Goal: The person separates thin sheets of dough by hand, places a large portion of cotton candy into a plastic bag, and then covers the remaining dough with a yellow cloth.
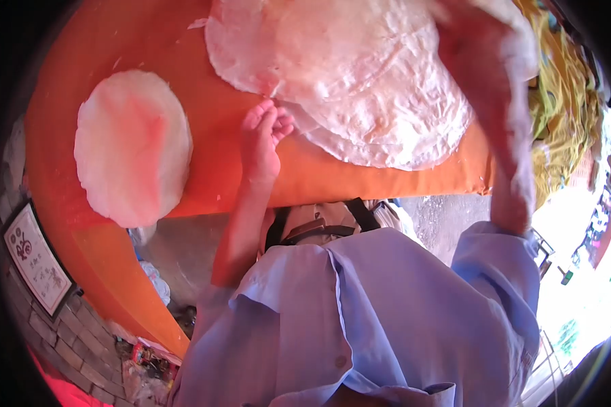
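A stack of large, thin, pale dough sheets [387, 108] lies on the orange-covered table at the top middle, wrinkled and overlapping at its near edge. By its left edge is my left hand [265, 132], fingers curled in and tips close to the rim of the sheets. Whether a bit of sheet is pinched there I cannot make out. My right hand [482, 27] reaches over the right side of the stack; motion blurs it and its fingers are hidden at the top of the view. Apart on the left rests a single round dough sheet [132, 149].
The orange table cover [210, 169] hangs over the near edge. Yellow patterned cloth [563, 115] borders the right side. A framed picture [39, 258] stands against brickwork at lower left, with small packages [149, 366] below. Bright daylight comes from the right.
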`<state>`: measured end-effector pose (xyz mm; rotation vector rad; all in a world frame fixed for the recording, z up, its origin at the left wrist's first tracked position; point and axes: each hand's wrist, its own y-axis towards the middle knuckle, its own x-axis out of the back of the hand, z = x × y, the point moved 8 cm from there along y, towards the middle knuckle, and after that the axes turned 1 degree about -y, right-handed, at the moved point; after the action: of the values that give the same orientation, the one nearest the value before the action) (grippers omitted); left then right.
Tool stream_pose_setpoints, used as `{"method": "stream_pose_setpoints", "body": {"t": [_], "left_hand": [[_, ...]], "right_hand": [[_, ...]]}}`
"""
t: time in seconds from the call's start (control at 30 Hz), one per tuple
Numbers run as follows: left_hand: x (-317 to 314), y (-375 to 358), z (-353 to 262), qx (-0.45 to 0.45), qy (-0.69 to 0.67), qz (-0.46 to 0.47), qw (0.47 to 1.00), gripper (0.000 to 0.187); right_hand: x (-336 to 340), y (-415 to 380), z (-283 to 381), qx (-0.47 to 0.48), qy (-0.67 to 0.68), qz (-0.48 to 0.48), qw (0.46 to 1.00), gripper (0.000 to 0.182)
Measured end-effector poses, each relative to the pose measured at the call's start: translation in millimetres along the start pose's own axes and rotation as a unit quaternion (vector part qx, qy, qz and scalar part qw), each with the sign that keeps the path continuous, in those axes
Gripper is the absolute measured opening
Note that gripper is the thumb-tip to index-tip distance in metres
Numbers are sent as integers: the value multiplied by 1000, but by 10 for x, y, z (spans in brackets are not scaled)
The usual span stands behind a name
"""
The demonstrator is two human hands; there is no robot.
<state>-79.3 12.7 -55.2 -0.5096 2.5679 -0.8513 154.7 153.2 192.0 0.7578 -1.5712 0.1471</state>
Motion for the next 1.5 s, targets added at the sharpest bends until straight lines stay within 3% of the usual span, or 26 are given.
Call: {"method": "stream_pose_setpoints", "body": {"t": [0.03,0.13,0.23,0.27,0.43,0.5,0.57,0.73,0.9,1.03,1.13,1.2,1.27,1.3,1.4,1.5], "left_hand": [[72,51,-62,-30,-30,-12,999,26],[154,248,-16,19,-129,41,991,25],[156,295,-50,25,-128,53,990,23],[175,288,-34,32,-128,48,990,22],[140,206,-164,-6,-138,21,990,25],[136,257,-126,-2,-198,56,979,24],[178,359,-14,7,-233,82,969,25],[113,321,-6,33,-337,113,934,23],[-61,303,-211,47,-336,175,924,28],[-139,359,-243,60,-363,237,899,33],[-154,439,-271,77,-385,247,886,38],[-106,454,-279,75,-406,217,884,40],[-137,498,-285,79,-402,252,877,44],[-162,480,-257,87,-397,269,873,46],[-230,430,-300,85,-357,281,887,42],[-163,267,-166,78,-197,174,962,43]], "right_hand": [[-398,-121,155,-8,25,57,998,7],[-1355,-380,574,-1,141,175,974,7],[-1495,-260,450,6,102,240,965,7],[-1332,-122,410,53,-47,213,975,7],[-806,170,872,-6,146,118,982,7],[-1065,149,1117,17,183,104,977,8],[-1509,-96,1390,34,212,110,971,10],[-1407,239,1498,5,184,194,964,10],[-1488,2,1755,14,252,104,962,9],[-1659,273,1730,27,217,224,950,8],[-1684,209,1914,8,256,233,938,11],[-1384,47,1845,6,327,103,940,17],[-1309,-96,1769,-1,370,17,929,20],[-1460,-100,1745,-2,335,14,942,18],[-1695,57,1652,-21,250,177,952,14],[-1542,481,1390,76,91,196,973,6]]}}
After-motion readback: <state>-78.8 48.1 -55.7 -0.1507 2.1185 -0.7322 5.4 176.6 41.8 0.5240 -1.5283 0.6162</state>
